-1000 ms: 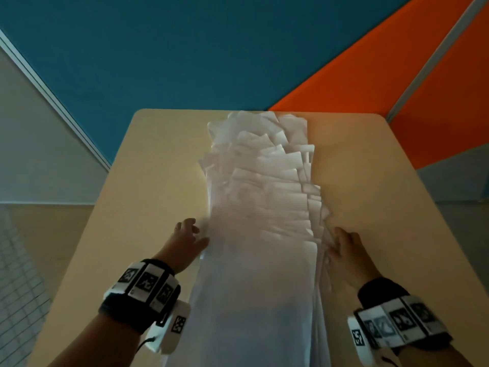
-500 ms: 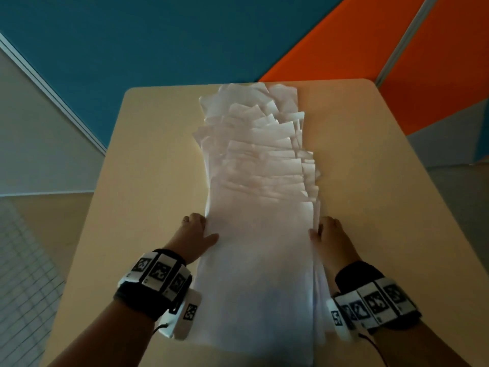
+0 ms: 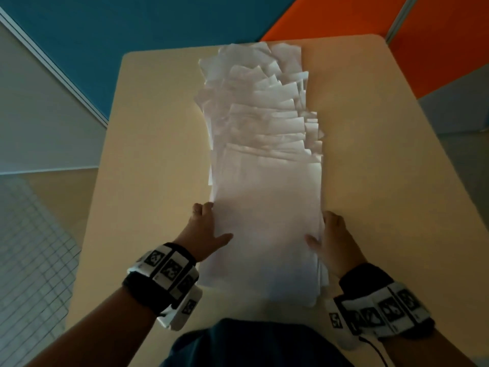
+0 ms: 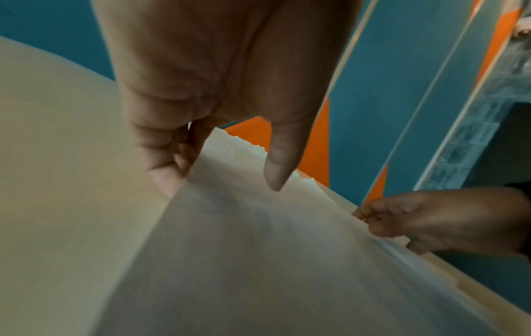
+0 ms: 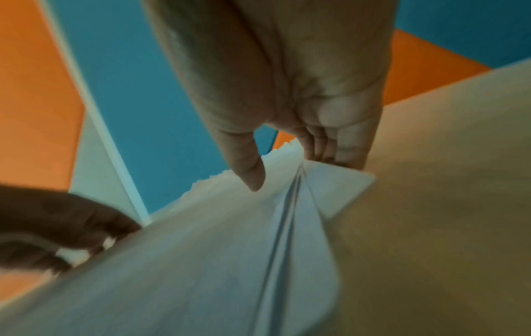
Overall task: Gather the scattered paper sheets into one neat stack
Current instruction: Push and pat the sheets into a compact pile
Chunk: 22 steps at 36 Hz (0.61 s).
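Note:
White paper sheets point(image 3: 264, 181) lie in one long overlapping fan down the middle of the beige table point(image 3: 148, 154), from its far edge to close in front of me. My left hand point(image 3: 211, 223) pinches the left edge of the near sheets. In the left wrist view its thumb point(image 4: 278, 168) lies on top and the curled fingers point(image 4: 169, 172) sit under the edge. My right hand point(image 3: 318, 227) pinches the right edge the same way, thumb point(image 5: 250, 172) on top and fingers point(image 5: 330, 150) beneath. On the right side several sheet edges point(image 5: 339, 191) stick out unevenly.
Bare tabletop runs along both sides of the paper. The table's far edge lies just behind the farthest sheets. Beyond it are blue point(image 3: 132, 27) and orange point(image 3: 436, 49) surfaces. My dark clothing point(image 3: 251, 343) is at the near table edge. Gridded floor point(image 3: 34, 247) lies left.
Both hands have slid toward me along the sides of the fan. Their thumbs have come onto the top sheet and now pinch its edges. The fan looks shorter and tighter.

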Tool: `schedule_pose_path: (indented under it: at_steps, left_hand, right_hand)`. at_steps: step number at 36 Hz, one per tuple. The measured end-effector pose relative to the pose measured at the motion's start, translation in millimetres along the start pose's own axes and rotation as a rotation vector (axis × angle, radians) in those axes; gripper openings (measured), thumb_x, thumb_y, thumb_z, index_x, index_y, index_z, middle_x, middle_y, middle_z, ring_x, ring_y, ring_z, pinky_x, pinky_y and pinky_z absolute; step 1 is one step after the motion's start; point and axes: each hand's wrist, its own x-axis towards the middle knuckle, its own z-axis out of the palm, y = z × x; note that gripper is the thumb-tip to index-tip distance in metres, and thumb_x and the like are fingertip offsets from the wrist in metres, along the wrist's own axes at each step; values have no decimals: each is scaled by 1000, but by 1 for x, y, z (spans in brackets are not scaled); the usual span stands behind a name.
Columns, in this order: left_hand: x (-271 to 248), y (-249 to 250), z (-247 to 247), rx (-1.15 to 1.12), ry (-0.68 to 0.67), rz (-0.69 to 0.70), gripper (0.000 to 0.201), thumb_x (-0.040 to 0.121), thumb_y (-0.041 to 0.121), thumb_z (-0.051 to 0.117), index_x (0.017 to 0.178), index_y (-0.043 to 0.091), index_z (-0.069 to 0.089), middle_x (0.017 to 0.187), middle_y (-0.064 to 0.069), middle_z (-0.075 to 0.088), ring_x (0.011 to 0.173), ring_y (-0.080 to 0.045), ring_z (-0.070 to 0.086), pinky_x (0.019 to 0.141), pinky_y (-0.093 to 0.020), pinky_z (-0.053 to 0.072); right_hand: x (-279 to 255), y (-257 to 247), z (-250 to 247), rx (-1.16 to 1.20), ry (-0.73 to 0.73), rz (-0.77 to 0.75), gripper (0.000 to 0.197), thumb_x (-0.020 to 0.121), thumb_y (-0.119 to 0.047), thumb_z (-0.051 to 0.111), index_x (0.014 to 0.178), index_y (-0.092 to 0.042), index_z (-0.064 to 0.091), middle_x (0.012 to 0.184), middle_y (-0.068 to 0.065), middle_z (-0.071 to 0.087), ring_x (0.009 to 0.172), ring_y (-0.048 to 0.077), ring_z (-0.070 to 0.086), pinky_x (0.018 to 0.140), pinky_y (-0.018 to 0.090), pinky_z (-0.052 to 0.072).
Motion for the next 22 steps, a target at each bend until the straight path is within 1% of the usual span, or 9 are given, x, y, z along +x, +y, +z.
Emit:
schedule_pose_path:
  at_steps: [2,4,6,8,12,14,17,20,22]
  left_hand:
    - [2,-1,-3,-53,32,-14,82,82,27,66,142,-2,19,139,-21,31,123,-34,45,105,-38,39]
    - [0,-6,-7,-50,71,5,83,82,27,66,142,-3,17,140,-21,31,124,-35,45,105,-39,39]
    - [-7,-13,-9,60,88,12,84,84,29,63,143,-4,15,142,-21,30,130,-35,37,111,-39,30]
    - [-17,-19,-7,178,83,16,85,86,34,59,143,-6,12,142,-22,28,132,-34,30,114,-37,22]
    - [-31,-14,11,153,34,62,85,85,34,60,143,-5,12,139,-21,26,126,-35,35,111,-35,27]
    - [-33,-6,20,117,3,77,87,85,34,60,145,-2,7,139,-20,23,126,-35,36,109,-34,31]
    - [-32,-2,21,103,-16,62,91,85,35,60,146,-1,2,142,-19,19,131,-34,31,111,-33,28]
    - [-32,-12,13,127,-18,65,97,84,39,60,146,-1,-2,147,-18,16,134,-33,27,114,-35,25]
    - [-36,-21,10,141,-37,84,106,78,46,64,146,-1,-2,147,-17,16,135,-32,27,114,-34,26]
  right_hand:
    - [5,3,-6,62,17,5,51,86,-21,60,127,2,41,124,25,46,112,38,50,90,36,41]
    - [4,12,-14,25,37,-4,45,86,-21,61,120,4,45,117,26,47,106,40,51,86,37,41]
    - [-4,23,-20,-69,41,8,47,86,-23,61,121,4,44,117,28,46,109,42,47,88,42,40]
    - [-16,31,-21,-146,26,25,50,87,-24,59,124,4,41,119,28,44,110,42,43,88,43,38]
    - [-37,26,-3,-160,12,-12,50,86,-24,60,124,3,42,118,26,43,109,41,43,89,43,39]
    - [-42,17,10,-147,-12,-48,58,85,-26,61,129,5,40,118,26,45,110,41,44,94,45,39]
    - [-39,14,14,-43,-40,-37,62,86,-28,61,133,4,36,123,25,43,115,40,44,102,44,38]
    - [-36,25,-1,20,-33,-28,56,85,-27,62,129,0,41,123,23,43,116,38,43,99,40,37]
    - [-38,35,-6,-41,-42,-29,61,82,-30,65,129,-1,41,125,22,43,117,39,42,97,39,36]
